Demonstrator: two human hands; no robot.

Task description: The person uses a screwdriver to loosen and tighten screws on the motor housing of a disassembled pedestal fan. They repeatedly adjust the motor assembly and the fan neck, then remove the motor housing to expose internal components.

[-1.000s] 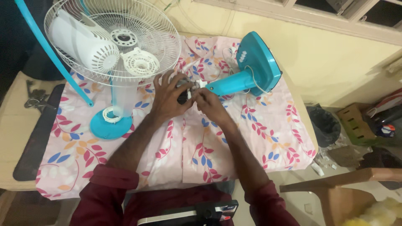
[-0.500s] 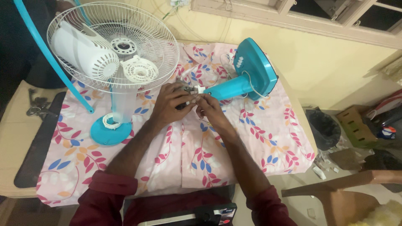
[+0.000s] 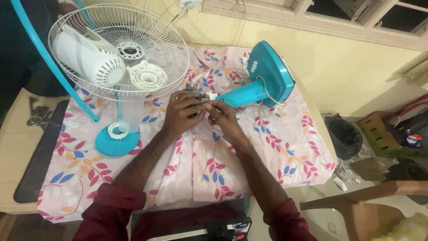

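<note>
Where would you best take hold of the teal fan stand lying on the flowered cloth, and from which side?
Probably the teal fan stand is best gripped around its narrow neck, from above or the near side. It lies on its side with the wide base disc tipped up at the far end. Both the left hand and right hand already crowd the neck's open tip.

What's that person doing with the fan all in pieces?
A person sits at a table covered with a flowered pink cloth. Both hands meet at the narrow end of a teal fan stand lying on its side: the left hand wraps around a small dark part there, and the right hand pinches at it with its fingertips. What that part is cannot be made out. A white wire fan guard with a white motor cover stands nearby, beside a round teal cap.
</note>
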